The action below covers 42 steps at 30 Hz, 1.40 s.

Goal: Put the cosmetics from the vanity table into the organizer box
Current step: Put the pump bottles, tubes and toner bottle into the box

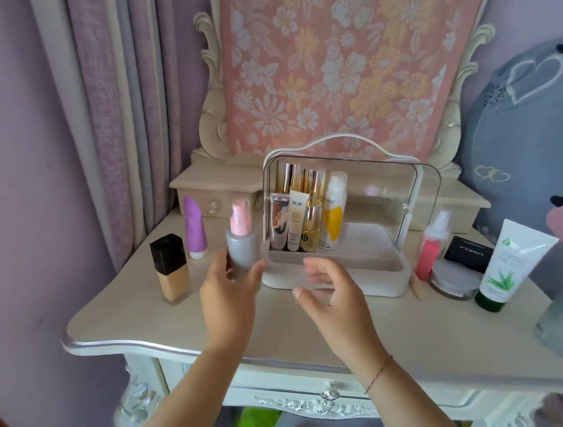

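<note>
My left hand (231, 291) grips a frosted grey bottle with a pink pump top (241, 240), held upright just left of the organizer box (335, 280). The box has a white base and a raised clear lid; several tubes and bottles stand in its left half. My right hand (331, 294) hovers open in front of the box, holding nothing. On the vanity table (296, 328), a foundation bottle with a black cap (170, 268) and a purple tube (194, 227) stand at the left. At the right are a red-pink bottle (432, 245), a round jar (454, 280), a black compact (469, 254) and a white-green tube (509, 266).
A floral cloth covers the mirror (335, 63) behind the box. Curtains (112, 93) hang at the left. A grey plush with pink hearts (549, 136) leans at the right edge. A small drawer unit (213, 189) sits behind the left cosmetics.
</note>
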Tool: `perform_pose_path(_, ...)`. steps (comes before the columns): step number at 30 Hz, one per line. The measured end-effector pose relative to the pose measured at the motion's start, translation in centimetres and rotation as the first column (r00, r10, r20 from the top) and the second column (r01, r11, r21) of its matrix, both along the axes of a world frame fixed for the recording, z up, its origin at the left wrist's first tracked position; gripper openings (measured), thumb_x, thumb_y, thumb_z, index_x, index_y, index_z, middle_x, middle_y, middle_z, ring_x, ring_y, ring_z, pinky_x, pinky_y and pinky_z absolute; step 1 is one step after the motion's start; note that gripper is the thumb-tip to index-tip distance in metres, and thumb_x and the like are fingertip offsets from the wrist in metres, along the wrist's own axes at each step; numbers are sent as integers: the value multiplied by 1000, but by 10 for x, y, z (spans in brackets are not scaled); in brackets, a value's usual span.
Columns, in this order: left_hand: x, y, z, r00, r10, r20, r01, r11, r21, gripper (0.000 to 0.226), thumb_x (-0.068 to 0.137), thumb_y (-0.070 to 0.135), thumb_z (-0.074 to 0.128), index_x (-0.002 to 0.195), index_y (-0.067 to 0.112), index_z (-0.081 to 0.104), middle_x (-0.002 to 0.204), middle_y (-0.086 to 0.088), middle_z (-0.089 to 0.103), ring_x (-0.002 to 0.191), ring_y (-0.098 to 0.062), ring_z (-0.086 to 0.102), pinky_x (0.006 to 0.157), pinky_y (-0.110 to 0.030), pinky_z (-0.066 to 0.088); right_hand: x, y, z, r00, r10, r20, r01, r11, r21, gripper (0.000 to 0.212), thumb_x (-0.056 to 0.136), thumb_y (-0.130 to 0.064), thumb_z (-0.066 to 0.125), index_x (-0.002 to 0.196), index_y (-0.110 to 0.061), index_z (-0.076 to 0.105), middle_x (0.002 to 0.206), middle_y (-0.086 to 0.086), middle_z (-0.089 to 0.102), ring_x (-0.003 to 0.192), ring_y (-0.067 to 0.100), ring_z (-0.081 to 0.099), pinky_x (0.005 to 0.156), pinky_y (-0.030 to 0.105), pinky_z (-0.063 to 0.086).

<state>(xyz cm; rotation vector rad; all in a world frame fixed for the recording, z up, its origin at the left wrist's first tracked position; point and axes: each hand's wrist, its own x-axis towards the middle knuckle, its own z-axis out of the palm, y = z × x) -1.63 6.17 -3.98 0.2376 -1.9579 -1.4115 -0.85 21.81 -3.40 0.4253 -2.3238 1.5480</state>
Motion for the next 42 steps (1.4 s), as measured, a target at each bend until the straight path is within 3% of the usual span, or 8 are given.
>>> perform_pose_path(4,24,31,20,987,-149,-55,151,988,28,35,66,37,79,93,25,60,79,15,68,70,3,63,56,-9,44,6,-12,9,997,45,-62,-41,997,64,47,75,-21,76,118,-23,57,112,-10,63,101,7,60,87,23,50)
perform_pose_path(8,19,57,37,957,-280,-72,284,957,52,41,66,31,81,101,23,60,86,13,69,72,0,65,61,-12,49,0,-4,18,994,-74,-75,72,997,-37,41,75,-22,73,113,-29,59,101,-10,71,91,9,67,79,28,54)
perform_pose_path(11,5,64,33,933,-357,-38,353,931,-94,35,78,35,71,110,24,60,98,13,68,91,-1,61,76,-16,46,-22,17,23,991,-125,-48,122,990,-66,32,76,-23,73,106,-24,63,100,-3,68,91,13,66,77,27,53)
perform_pose_path(18,-27,61,-9,963,-234,133,265,749,-607,32,80,24,69,111,17,66,109,-2,68,106,-26,57,94,-37,39,-98,68,28,953,-273,130,275,962,6,40,79,-28,73,111,-11,57,107,10,65,92,24,63,76,36,53)
perform_pose_path(27,-36,56,-19,963,-250,102,260,762,-593,28,78,17,68,105,19,68,107,2,68,101,-23,59,92,-30,34,-141,62,11,954,-231,192,177,949,260,39,71,-33,76,102,-16,59,98,1,69,87,19,67,79,47,56)
perform_pose_path(31,-36,57,-19,963,-246,108,262,764,-590,28,78,17,68,106,19,68,107,2,68,102,-23,58,92,-29,32,-137,55,17,955,-243,168,169,917,362,39,71,-38,76,100,-17,59,96,-2,67,82,14,63,67,30,52)
perform_pose_path(34,-36,56,-18,964,-242,114,262,765,-588,29,77,17,70,106,19,68,107,2,68,102,-24,58,92,-29,32,-131,49,23,968,-210,138,140,907,396,39,77,-31,75,108,-15,57,95,-5,60,80,10,55,55,12,32)
perform_pose_path(42,-34,56,-17,961,-255,112,270,758,-594,29,78,19,68,107,18,67,108,1,68,102,-25,56,92,-26,29,-125,42,28,966,-221,131,169,932,322,37,78,-20,75,110,-11,58,105,2,70,83,10,59,56,9,32)
